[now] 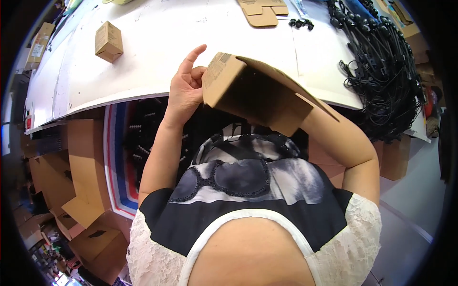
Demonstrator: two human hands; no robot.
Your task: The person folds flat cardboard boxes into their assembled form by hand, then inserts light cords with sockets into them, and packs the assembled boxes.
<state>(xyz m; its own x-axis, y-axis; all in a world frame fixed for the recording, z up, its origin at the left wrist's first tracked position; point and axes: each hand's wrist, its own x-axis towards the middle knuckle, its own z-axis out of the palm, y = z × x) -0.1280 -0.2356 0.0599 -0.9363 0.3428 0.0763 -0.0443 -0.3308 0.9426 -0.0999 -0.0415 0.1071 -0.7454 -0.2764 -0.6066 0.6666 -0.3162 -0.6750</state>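
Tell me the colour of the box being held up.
Plain brown cardboard: the box, at the left hand, shows best in the head view.

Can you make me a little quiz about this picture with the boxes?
1. True or false: the left hand touches the held box.
2. What lies at the table's right end? A) black cables B) red balls C) green bottles
3. Fill in: a small closed ____ sits alone on the table's left part.

Key: 1 true; 2 A; 3 box. The right hand is hidden behind the held box.
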